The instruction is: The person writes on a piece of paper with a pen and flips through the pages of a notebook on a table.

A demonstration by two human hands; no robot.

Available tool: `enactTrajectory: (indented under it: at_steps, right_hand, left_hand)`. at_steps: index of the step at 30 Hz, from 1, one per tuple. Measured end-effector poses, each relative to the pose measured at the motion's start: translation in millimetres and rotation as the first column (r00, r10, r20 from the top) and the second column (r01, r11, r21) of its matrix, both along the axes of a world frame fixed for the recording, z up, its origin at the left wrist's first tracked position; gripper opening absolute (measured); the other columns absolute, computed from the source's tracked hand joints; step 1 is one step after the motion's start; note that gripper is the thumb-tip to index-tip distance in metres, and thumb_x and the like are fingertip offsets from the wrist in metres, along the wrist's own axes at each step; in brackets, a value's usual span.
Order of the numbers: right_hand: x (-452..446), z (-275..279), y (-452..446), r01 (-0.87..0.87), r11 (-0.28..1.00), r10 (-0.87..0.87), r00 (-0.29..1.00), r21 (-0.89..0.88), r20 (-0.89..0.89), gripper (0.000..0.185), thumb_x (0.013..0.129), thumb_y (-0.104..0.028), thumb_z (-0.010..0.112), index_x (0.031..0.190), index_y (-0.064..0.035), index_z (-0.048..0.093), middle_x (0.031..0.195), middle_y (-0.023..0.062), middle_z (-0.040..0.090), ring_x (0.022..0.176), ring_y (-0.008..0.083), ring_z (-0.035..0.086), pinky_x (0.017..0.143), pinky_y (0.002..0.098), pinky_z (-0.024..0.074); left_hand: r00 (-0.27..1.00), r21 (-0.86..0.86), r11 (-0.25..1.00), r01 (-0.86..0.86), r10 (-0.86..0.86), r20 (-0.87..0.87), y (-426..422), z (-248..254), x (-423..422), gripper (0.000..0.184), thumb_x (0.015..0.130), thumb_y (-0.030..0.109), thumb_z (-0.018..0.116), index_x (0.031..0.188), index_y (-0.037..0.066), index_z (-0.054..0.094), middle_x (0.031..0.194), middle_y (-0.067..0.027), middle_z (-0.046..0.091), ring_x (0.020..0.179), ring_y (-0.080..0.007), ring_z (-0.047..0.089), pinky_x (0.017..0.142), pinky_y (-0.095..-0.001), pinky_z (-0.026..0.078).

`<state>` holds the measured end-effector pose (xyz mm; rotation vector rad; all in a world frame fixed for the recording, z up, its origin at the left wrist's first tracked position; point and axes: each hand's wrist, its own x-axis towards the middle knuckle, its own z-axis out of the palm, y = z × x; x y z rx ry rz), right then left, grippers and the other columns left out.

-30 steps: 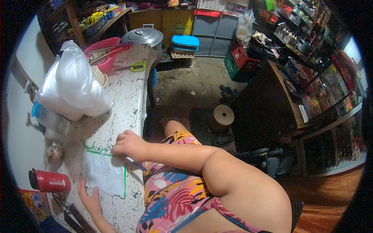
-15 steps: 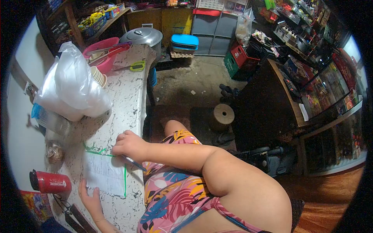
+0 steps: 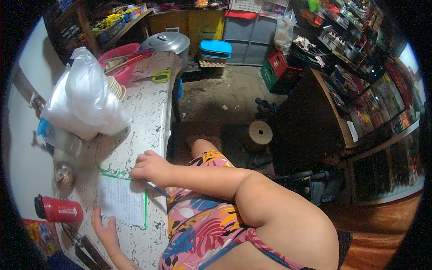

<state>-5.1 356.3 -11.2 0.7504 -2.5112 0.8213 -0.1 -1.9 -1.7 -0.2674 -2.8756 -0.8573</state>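
Note:
A lined white paper with green edging [image 3: 121, 201] lies on the marbled white counter [image 3: 141, 108]. At the paper's upper right corner, my right hand [image 3: 150, 169] is closed around a slim pen [image 3: 156, 188], whose shaft slants down toward my dress. Its writing tip is hidden by the fingers. My left hand [image 3: 105, 228] rests at the paper's lower left edge, thumb and fingers apart, holding nothing. A red tumbler with a black lid [image 3: 63, 209] lies to the left of the paper.
Farther up the counter are a bulging plastic bag [image 3: 87, 96], stacked paper cups [image 3: 117, 87], green-handled scissors [image 3: 161, 76] and a pink basin [image 3: 128, 69]. A big lidded pot [image 3: 166, 43] stands beyond. A cylindrical stool [image 3: 260, 132] and crates [image 3: 279, 72] are on the floor.

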Motion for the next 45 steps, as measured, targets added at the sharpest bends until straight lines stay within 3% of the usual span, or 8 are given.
enactTrajectory:
  at_steps: [26,29,41,45]
  right_hand:
    - [0,0,0,-0.005,0.999,0.003,0.999,-0.045,-0.039,0.014,0.079,-0.02,0.064,0.092,-0.0201,0.064,0.085,-0.0043,0.065,0.098,0.0219,0.06,0.085,0.0392,0.0392]
    - [-3,-8,-2,-0.011,0.997,0.007,0.999,-0.075,-0.05,0.015,0.077,-0.024,0.064,0.092,-0.0203,0.063,0.085,-0.0034,0.066,0.098,0.0237,0.06,0.084,0.0433,0.04]
    - [-2,-5,-1,-0.017,0.998,0.015,1.0,-0.06,-0.021,0.017,0.075,-0.026,0.067,0.091,-0.0204,0.064,0.086,-0.0035,0.066,0.098,0.0237,0.06,0.084,0.0426,0.0398]
    - [0,0,0,-0.005,0.998,0.002,0.999,-0.058,-0.055,0.016,0.076,-0.021,0.066,0.091,-0.0195,0.064,0.085,-0.0045,0.065,0.098,0.0216,0.06,0.086,0.0382,0.04]
  left_hand:
    - [1.0,0.004,1.0,0.021,-0.02,-0.015,-1,-1,-1,0.062,0.074,-0.002,0.075,0.133,-0.002,0.055,0.142,-0.0188,0.052,0.133,-0.0345,0.046,0.115,-0.0419,0.034]
    - [0.999,0.01,1.0,0.023,-0.023,-0.022,-1,-2,-2,0.062,0.074,-0.002,0.075,0.133,-0.002,0.055,0.141,-0.0189,0.052,0.133,-0.0344,0.046,0.115,-0.042,0.034]
    - [1.0,-0.002,1.0,0.001,-0.001,-0.023,2,1,1,0.062,0.073,-0.003,0.076,0.132,-0.001,0.056,0.14,-0.0186,0.053,0.132,-0.0342,0.048,0.113,-0.0414,0.036]
    - [1.0,0.013,1.0,0.001,-0.001,-0.021,0,-1,0,0.063,0.073,-0.003,0.076,0.132,-0.002,0.056,0.14,-0.0183,0.053,0.131,-0.0337,0.048,0.113,-0.041,0.036]
